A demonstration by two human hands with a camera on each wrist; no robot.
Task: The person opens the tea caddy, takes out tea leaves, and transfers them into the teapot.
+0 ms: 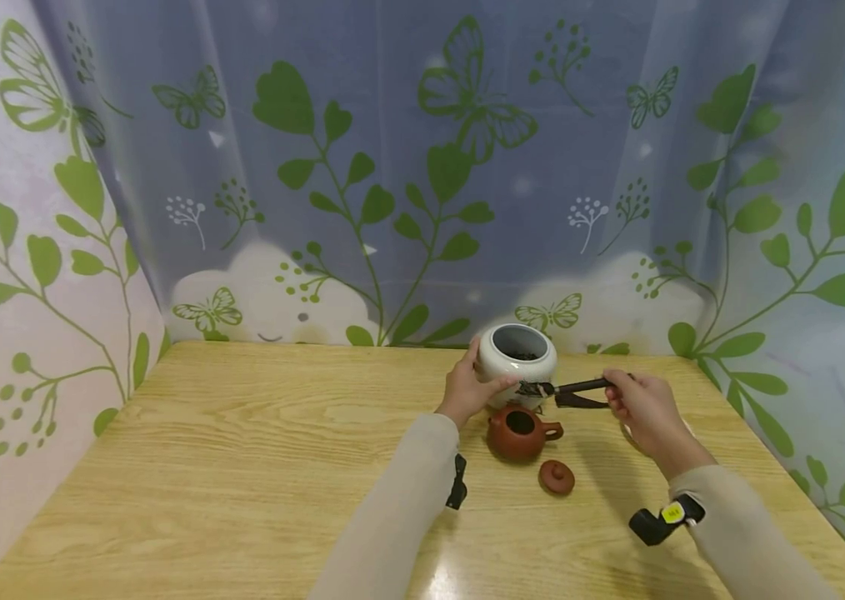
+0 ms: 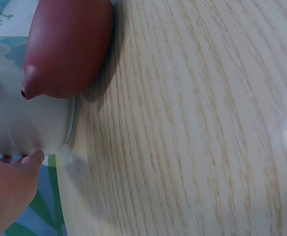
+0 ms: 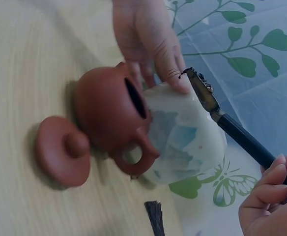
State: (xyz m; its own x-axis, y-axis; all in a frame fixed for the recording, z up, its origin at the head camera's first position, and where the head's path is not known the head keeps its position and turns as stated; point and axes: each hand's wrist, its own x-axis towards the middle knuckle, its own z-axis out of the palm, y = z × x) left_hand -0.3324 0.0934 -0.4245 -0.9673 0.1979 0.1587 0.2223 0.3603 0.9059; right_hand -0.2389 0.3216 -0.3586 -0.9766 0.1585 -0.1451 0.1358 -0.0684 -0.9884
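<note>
My left hand [image 1: 466, 385] holds the left side of a white ceramic jar [image 1: 497, 369], thumb across its front. Dark tea leaves [image 1: 524, 356] show inside the jar's open mouth. In my right hand [image 1: 647, 408] is the dark handle of a tea scoop [image 3: 246, 142]. Dark leaves sit on the scoop's tip, which overlaps the front of the jar in the head view. Just before the jar stands a reddish-brown clay teapot [image 1: 516, 437], its top uncovered. Its spout is toward the left and its handle toward the right.
The teapot lid [image 1: 557, 477] lies knob up on the wooden table [image 1: 257, 467], near the teapot. A dark brush [image 3: 155, 216] shows below the scoop. Part of a pale round rim [image 1: 628, 435] is behind my right hand. Patterned curtains [image 1: 362, 250] border the table.
</note>
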